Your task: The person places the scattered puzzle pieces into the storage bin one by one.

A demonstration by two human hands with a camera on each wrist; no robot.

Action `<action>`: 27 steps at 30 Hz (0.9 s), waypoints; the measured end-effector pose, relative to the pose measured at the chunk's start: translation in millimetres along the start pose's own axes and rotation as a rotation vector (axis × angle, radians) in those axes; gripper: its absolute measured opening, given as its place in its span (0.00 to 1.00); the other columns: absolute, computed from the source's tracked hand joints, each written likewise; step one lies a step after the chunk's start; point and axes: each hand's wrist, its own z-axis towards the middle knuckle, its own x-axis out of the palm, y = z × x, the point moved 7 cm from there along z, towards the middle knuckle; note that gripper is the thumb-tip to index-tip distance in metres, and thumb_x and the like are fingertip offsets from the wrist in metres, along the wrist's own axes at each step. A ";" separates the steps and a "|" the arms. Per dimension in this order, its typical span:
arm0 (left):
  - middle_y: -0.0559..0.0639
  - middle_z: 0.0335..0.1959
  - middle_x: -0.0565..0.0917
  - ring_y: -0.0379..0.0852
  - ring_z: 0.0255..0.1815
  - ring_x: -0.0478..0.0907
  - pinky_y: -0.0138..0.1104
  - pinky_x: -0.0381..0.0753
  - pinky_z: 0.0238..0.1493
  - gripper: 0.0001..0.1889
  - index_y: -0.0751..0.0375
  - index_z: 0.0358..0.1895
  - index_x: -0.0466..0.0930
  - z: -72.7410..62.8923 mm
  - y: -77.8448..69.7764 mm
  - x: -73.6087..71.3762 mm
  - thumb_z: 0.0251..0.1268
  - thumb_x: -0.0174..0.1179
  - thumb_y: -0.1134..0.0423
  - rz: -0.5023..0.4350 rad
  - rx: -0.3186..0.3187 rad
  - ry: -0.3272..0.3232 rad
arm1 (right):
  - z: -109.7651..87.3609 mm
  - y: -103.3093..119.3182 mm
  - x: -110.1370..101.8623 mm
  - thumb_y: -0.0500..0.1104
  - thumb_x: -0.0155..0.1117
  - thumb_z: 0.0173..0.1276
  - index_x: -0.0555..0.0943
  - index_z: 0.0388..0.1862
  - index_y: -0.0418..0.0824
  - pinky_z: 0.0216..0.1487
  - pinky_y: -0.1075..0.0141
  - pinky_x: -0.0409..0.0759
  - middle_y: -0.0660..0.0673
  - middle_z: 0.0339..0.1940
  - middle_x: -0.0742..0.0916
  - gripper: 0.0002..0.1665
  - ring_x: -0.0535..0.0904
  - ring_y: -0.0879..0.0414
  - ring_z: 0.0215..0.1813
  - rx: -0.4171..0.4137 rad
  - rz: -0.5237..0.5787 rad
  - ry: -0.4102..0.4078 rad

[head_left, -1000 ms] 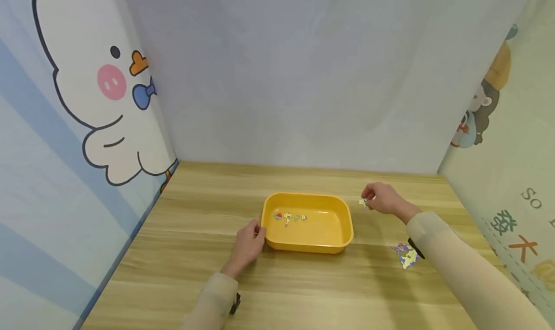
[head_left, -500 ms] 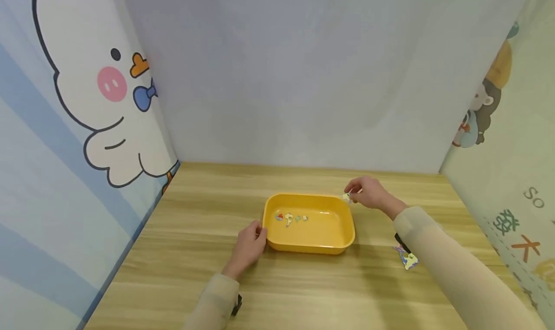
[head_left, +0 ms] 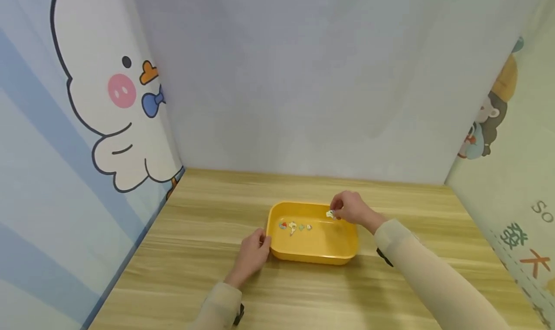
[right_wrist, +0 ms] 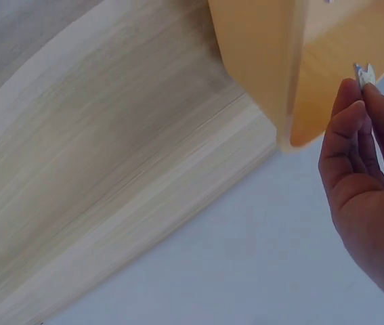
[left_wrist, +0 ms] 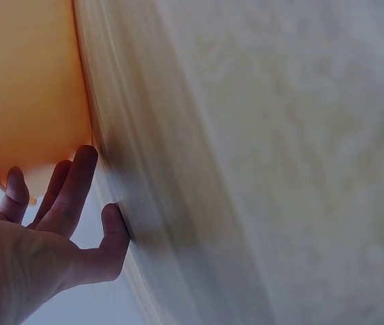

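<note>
A yellow plastic tray [head_left: 312,259] stands on the table. My left hand [head_left: 251,255] holds its left end, thumb at the rim; in the left wrist view the fingers [left_wrist: 83,172] lie against the outer wall [left_wrist: 43,88] and the little finger touches the table. With thumb and fingertips my right hand [head_left: 352,208] pinches a small, flat, pale printed cut-out [head_left: 331,214], held over the tray's back right part. Its edge shows blue-grey and white in the right wrist view [right_wrist: 364,74]. In the tray, several similar small cut-outs lie in a row, among them a red-and-blue one [head_left: 283,225].
The wood-grain table [head_left: 208,214] meets a plain pale curtain [head_left: 295,89] at the back. Printed cloths hang at both sides, a white duck [head_left: 108,79] on the left one. My right sleeve [head_left: 425,267] reaches across the table's right side.
My right hand has carried the cut-out leftward, from beside the tray to over its inside. A larger cut-out on the table at right is now hidden by the sleeve. The left hand stays at the tray.
</note>
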 end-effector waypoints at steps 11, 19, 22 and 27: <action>0.46 0.24 0.75 0.41 0.24 0.72 0.33 0.74 0.25 0.07 0.59 0.30 0.71 -1.7 -2.8 -3.4 0.69 0.51 0.65 0.002 0.042 -0.011 | 7.5 5.4 14.0 0.30 0.67 0.59 0.82 0.33 0.32 0.31 0.63 0.78 0.48 0.25 0.83 0.03 0.77 0.57 0.25 0.021 -0.010 0.024; 0.46 0.22 0.73 0.41 0.23 0.70 0.33 0.72 0.23 0.08 0.59 0.29 0.70 -1.1 -4.8 -4.1 0.69 0.51 0.65 0.019 0.043 -0.017 | 11.2 3.7 21.1 0.29 0.65 0.59 0.82 0.32 0.33 0.30 0.63 0.78 0.47 0.25 0.83 0.03 0.78 0.57 0.25 0.019 0.001 0.049; 0.46 0.22 0.73 0.41 0.23 0.71 0.33 0.72 0.23 0.08 0.59 0.29 0.70 -0.7 -4.9 -3.7 0.70 0.51 0.65 0.020 0.039 -0.010 | 12.6 3.3 23.8 0.28 0.65 0.58 0.82 0.32 0.33 0.30 0.63 0.77 0.48 0.24 0.83 0.03 0.77 0.57 0.25 0.001 -0.023 0.051; 0.46 0.23 0.74 0.41 0.23 0.71 0.33 0.73 0.23 0.08 0.58 0.29 0.70 -1.2 -2.7 -3.5 0.70 0.51 0.65 0.020 0.027 -0.008 | 16.9 1.3 30.8 0.28 0.66 0.56 0.83 0.30 0.35 0.29 0.65 0.76 0.50 0.22 0.83 0.05 0.77 0.58 0.25 -0.007 -0.056 0.053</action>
